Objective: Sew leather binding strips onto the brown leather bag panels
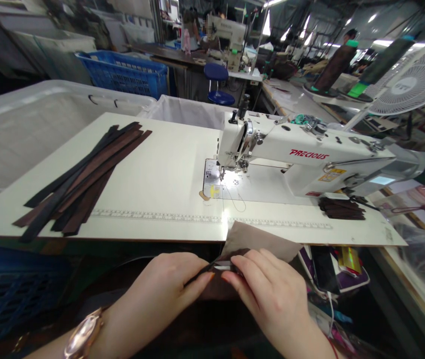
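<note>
My left hand (167, 289) and my right hand (268, 289) meet below the front edge of the sewing table (160, 169), both pinching a dark brown strip (221, 267) with a small pale part between the fingertips. A taupe piece of fabric (257, 237) lies under them and hangs over the table edge. My left wrist wears a rose-gold watch (83, 336). The white sewing machine (302, 159) stands beyond, its needle area lit.
A pile of long dark brown straps (81, 179) lies on the table's left. A small stack of dark pieces (341, 208) sits by the machine's right end. Blue crates (126, 72), a white bin (29, 124), a fan (410, 85) and other workstations surround the table.
</note>
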Motion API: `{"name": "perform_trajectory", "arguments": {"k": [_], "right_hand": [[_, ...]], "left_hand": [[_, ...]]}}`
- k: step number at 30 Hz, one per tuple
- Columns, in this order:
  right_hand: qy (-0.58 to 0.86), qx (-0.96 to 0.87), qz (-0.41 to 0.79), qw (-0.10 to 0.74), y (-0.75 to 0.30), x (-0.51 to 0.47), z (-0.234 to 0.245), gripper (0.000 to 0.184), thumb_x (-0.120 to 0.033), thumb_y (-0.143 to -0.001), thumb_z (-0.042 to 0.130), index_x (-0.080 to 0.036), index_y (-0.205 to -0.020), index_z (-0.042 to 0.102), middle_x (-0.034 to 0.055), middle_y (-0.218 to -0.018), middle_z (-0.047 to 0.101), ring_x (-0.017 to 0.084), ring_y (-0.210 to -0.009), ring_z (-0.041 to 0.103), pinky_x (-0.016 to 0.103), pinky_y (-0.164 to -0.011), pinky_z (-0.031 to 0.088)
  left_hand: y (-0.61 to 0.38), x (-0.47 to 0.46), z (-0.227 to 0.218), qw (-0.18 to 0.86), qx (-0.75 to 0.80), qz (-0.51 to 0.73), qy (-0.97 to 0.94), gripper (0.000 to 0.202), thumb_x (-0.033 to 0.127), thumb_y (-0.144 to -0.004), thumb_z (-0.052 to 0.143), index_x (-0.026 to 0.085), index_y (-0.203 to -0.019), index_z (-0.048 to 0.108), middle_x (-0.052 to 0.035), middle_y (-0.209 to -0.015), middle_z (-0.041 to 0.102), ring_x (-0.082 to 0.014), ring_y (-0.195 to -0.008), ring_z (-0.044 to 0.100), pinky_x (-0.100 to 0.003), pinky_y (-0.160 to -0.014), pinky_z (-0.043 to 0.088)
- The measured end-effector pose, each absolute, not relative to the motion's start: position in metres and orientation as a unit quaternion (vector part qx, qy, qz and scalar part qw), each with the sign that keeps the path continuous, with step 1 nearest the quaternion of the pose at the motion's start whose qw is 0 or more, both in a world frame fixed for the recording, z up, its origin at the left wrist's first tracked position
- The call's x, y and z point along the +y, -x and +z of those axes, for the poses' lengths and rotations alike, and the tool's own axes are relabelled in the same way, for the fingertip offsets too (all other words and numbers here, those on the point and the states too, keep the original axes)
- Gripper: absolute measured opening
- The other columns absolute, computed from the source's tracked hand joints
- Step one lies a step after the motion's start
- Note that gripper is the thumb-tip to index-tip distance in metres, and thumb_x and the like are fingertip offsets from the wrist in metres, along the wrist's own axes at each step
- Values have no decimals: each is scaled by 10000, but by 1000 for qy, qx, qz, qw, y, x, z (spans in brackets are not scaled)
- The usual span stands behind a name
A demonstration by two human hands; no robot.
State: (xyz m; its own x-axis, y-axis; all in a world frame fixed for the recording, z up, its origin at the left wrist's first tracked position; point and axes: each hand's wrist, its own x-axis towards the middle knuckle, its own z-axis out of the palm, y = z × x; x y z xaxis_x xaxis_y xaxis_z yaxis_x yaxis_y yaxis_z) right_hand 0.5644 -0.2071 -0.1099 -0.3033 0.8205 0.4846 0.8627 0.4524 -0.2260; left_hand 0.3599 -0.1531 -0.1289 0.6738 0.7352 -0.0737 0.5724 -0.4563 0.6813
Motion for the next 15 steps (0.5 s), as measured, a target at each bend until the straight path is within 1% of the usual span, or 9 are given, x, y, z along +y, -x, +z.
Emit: {"name": "perform_trajectory", "arguments": {"k": [4, 8, 15], "right_hand": [[520, -806, -39, 280, -564, -207, -110, 169, -280, -941, 571, -143, -876, 645, 30, -711, 620, 147, -626, 525, 285, -553, 379], [517, -807, -42, 283, -564, -208, -111, 158, -274, -938, 578, -144, -876, 644, 33, -713, 620, 148, -633, 523, 285, -564, 379], [504, -823, -39, 260, -563, -207, -112, 140, -261, -939, 577, -146, -880, 633, 25, -707, 613, 149, -634, 506, 288, -560, 349]], "left_hand": [[-359, -155, -129, 339, 390, 101, -850, 267, 321, -945, 459, 205, -786, 639, 13, -727, 660, -142, -650, 617, -247, -613, 393], [-359, -155, -130, 316, 384, 97, -862, 279, 323, -947, 452, 202, -758, 618, 17, -701, 641, -140, -617, 593, -253, -587, 367], [-359, -157, -130, 274, 368, 91, -884, 319, 324, -952, 442, 201, -704, 600, 20, -641, 606, -133, -565, 547, -259, -554, 314]]}}
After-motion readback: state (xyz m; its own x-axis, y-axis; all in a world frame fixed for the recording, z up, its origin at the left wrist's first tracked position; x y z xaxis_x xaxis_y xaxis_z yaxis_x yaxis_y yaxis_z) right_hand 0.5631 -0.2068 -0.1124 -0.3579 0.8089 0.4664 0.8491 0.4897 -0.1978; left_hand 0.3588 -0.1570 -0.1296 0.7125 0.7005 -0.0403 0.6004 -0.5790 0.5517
